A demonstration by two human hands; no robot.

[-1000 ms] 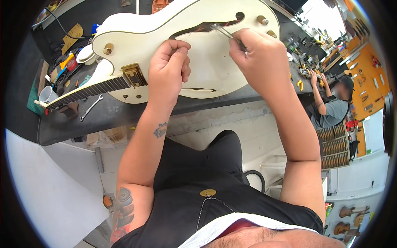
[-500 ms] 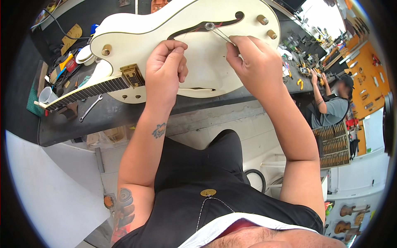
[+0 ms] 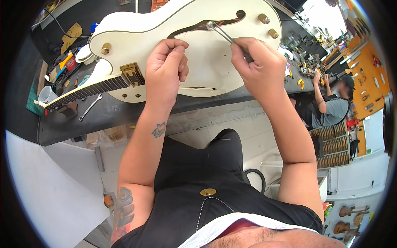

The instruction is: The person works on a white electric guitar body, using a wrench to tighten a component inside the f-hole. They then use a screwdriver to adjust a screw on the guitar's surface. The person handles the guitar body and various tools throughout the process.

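A white hollow-body guitar (image 3: 202, 66) lies on the dark bench, its fretted neck (image 3: 87, 91) toward the left and a gold pickup (image 3: 132, 74) beside it. My right hand (image 3: 259, 66) grips a thin two-pronged metal tool (image 3: 225, 34), whose far end has a small round silver piece (image 3: 211, 25) at the upper f-hole (image 3: 192, 27). My left hand (image 3: 167, 64) is closed near the left end of that f-hole, fingertips together; a faint thin strand seems to run from them, but what they hold is too small to make out.
On the black workbench (image 3: 62, 128) are a wrench (image 3: 90, 108), a plastic cup (image 3: 48, 95) and several hand tools. At right, a co-worker (image 3: 331, 105) in a grey shirt handles items on the bench, before an orange tool board (image 3: 368, 87). Guitars (image 3: 347, 211) show low at right.
My right hand has moved slightly down, and the tool's tip has shifted a little left along the f-hole. My left hand has barely moved.
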